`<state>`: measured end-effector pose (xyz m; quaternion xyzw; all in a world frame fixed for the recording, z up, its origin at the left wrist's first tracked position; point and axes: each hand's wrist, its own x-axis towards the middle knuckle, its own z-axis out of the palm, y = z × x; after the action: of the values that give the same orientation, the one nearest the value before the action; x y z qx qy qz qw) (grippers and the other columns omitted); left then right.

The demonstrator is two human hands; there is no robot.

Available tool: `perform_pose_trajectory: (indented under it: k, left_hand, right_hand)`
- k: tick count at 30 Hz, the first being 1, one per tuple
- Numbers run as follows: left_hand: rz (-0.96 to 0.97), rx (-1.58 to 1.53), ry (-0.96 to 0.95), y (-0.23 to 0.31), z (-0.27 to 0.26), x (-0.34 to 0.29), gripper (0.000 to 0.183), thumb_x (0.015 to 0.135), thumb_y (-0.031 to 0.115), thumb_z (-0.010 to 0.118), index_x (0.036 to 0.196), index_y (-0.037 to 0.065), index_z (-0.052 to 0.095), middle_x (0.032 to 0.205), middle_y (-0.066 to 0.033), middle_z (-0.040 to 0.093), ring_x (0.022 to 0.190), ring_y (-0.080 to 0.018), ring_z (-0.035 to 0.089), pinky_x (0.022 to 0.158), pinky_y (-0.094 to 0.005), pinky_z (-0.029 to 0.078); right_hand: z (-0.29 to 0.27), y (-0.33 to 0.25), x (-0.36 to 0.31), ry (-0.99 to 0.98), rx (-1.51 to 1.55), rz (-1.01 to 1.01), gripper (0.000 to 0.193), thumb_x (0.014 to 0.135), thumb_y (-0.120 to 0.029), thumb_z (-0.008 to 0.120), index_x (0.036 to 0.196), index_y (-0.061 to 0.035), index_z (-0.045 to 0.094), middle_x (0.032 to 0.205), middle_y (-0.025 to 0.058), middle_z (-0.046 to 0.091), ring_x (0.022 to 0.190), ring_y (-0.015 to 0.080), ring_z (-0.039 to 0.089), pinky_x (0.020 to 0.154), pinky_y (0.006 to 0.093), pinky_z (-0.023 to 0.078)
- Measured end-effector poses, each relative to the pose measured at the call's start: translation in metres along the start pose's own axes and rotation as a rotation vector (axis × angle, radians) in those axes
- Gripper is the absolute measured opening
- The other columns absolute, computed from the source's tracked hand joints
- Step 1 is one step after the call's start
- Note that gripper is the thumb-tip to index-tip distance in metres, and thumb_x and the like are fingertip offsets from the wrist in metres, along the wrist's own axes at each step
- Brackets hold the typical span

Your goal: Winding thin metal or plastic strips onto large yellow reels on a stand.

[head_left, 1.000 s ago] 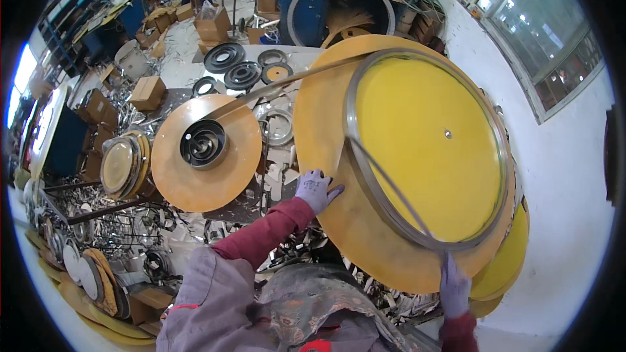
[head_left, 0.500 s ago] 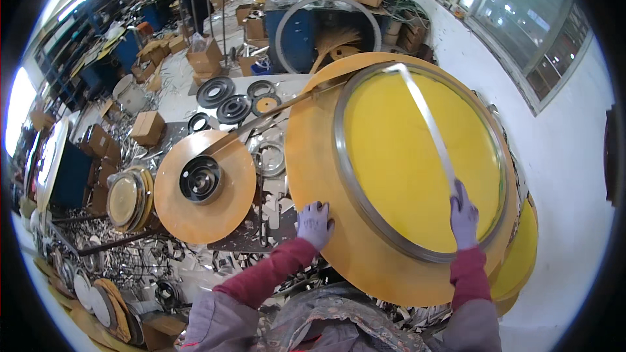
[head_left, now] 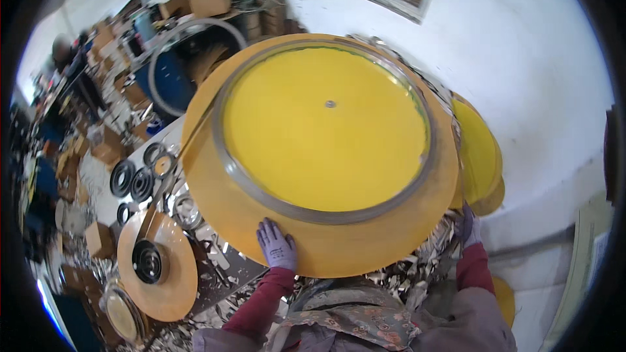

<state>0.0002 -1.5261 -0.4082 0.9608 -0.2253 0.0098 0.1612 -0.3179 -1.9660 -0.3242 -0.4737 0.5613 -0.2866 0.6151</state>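
Observation:
A large orange-tan disc (head_left: pixel 313 248) lies before me, with a yellow round face (head_left: pixel 326 150) ringed by a grey metal band (head_left: pixel 261 197). My left hand (head_left: pixel 276 245), in a pale purple glove, rests on the disc's near edge with its fingers spread. Off the disc's right edge, my gloved right hand (head_left: pixel 467 227) closes around the lower end of a thin metal strip (head_left: pixel 461 173), seen nearly edge-on. Another length of flat strip runs from a smaller orange disc (head_left: pixel 179 274), with a dark coil hub (head_left: pixel 149 262), up to the big disc's left side.
Black rings (head_left: pixel 142 184) lie on the table at left, near a small cardboard box (head_left: pixel 99 240). Metal scraps (head_left: pixel 417 274) litter the area below the disc. More yellow discs (head_left: pixel 479 156) lean by the white wall (head_left: pixel 521 91). A person (head_left: pixel 78 75) stands far left.
My view has swung right. My right hand has moved from over the yellow face to beyond the disc's right edge, taking the strip with it. My left hand stays at the near edge.

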Motion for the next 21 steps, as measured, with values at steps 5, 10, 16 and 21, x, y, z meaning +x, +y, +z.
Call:
perform_pose_trajectory:
  k: [5,10,16,21]
  left_hand:
    - [-0.010,0.032,0.080,0.000,-0.004,0.006,0.066,0.084,0.025,0.048,0.134,-0.010,0.026,0.145,-0.0224,0.020,0.135,-0.0381,0.016,0.112,-0.0458,0.009]
    - [-0.054,-0.045,0.065,0.001,-0.004,0.014,0.070,0.082,0.028,0.052,0.134,-0.010,0.025,0.145,-0.0225,0.019,0.135,-0.0381,0.014,0.112,-0.0461,0.008]
    - [-0.129,0.008,-0.013,-0.006,0.001,0.016,0.065,0.081,0.028,0.051,0.130,-0.011,0.030,0.141,-0.0259,0.023,0.134,-0.0405,0.015,0.111,-0.0482,0.008]
    - [-0.047,-0.053,0.078,-0.003,-0.009,0.024,0.066,0.081,0.025,0.054,0.131,-0.009,0.029,0.142,-0.0220,0.024,0.134,-0.0393,0.015,0.111,-0.0471,0.008]
  right_hand:
    - [0.109,0.037,-0.077,-0.256,0.333,0.172,0.031,0.090,-0.041,0.051,0.100,-0.0116,0.057,0.065,-0.0019,0.048,0.046,0.0108,0.043,0.039,0.0243,0.032]
    - [0.067,0.079,-0.068,0.135,-0.467,-0.527,0.045,0.093,-0.027,0.048,0.133,-0.0060,0.043,0.084,0.0060,0.064,0.052,0.0100,0.050,0.046,0.0278,0.043]
    - [0.039,0.072,-0.155,0.012,-1.097,-0.467,0.042,0.091,-0.017,0.046,0.133,-0.0129,0.043,0.120,0.0177,0.054,0.105,0.0353,0.055,0.084,0.0394,0.046]
    - [0.019,0.073,-0.129,-0.039,-1.064,-0.495,0.042,0.090,-0.015,0.046,0.131,-0.0088,0.045,0.119,0.0201,0.055,0.105,0.0349,0.056,0.086,0.0380,0.045]
